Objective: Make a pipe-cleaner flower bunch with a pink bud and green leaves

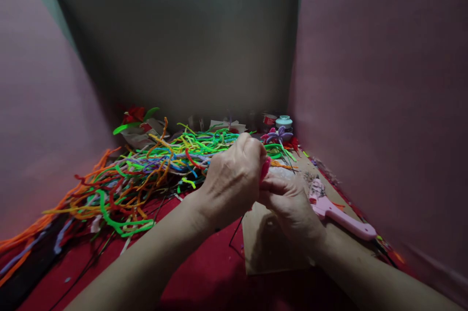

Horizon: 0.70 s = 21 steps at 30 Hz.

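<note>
My left hand (236, 169) is closed, with fingers curled around a bright pink fuzzy pipe cleaner piece (265, 168). Most of that piece is hidden behind the knuckles. Pressed up against it from the right, my right hand (290, 204) is pinched, thumb and fingers meeting at the pink piece's lower end. A thin dark wire (237, 231) slants down below the two hands; its upper end is hidden. Under my right hand lies a light wooden board (256, 247).
A heap of coloured pipe cleaners (146, 169) spreads over the red cloth (208, 272). At right rests a pink glue gun (340, 213). Behind are a purple pipe cleaner flower (280, 134), a pale-lidded jar (284, 122) and a red flower (133, 115). Pink walls (383, 82) flank the space.
</note>
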Tool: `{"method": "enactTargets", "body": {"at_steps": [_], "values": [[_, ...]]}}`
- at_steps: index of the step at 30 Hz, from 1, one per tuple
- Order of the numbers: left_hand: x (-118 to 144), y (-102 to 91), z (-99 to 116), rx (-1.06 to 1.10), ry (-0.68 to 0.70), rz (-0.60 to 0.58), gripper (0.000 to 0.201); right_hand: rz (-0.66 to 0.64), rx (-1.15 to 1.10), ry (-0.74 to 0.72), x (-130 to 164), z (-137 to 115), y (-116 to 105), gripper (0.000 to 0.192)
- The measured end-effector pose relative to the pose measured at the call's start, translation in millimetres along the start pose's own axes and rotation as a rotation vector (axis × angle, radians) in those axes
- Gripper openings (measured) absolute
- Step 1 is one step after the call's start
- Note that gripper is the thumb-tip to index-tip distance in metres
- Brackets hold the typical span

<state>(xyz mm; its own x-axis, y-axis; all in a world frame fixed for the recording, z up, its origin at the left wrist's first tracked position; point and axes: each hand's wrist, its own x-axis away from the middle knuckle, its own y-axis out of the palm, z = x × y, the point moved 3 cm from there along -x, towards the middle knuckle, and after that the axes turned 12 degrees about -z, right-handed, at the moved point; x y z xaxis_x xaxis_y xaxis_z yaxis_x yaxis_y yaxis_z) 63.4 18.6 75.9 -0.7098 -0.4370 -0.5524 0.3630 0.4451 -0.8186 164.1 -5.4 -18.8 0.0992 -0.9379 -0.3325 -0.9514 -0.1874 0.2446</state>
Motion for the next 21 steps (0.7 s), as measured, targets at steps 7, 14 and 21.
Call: {"method": "enactTargets", "body": {"at_steps": [7, 14, 21], "values": [[-3.3, -17.3, -7.5, 0.167, -0.036, 0.163, 0.010, -0.015, -0.031, 0.013, 1.2, 2.1, 0.0, 0.004], [-1.1, -16.4, -7.4, 0.302, 0.079, -0.048, 0.015, 0.002, 0.004, -0.016, 0.4, 0.7, 0.3, 0.004], [-0.8, -12.4, -2.1, 0.238, 0.102, -0.083, 0.013, -0.015, 0.001, -0.016, -0.1, 0.3, 0.7, 0.004]]}}
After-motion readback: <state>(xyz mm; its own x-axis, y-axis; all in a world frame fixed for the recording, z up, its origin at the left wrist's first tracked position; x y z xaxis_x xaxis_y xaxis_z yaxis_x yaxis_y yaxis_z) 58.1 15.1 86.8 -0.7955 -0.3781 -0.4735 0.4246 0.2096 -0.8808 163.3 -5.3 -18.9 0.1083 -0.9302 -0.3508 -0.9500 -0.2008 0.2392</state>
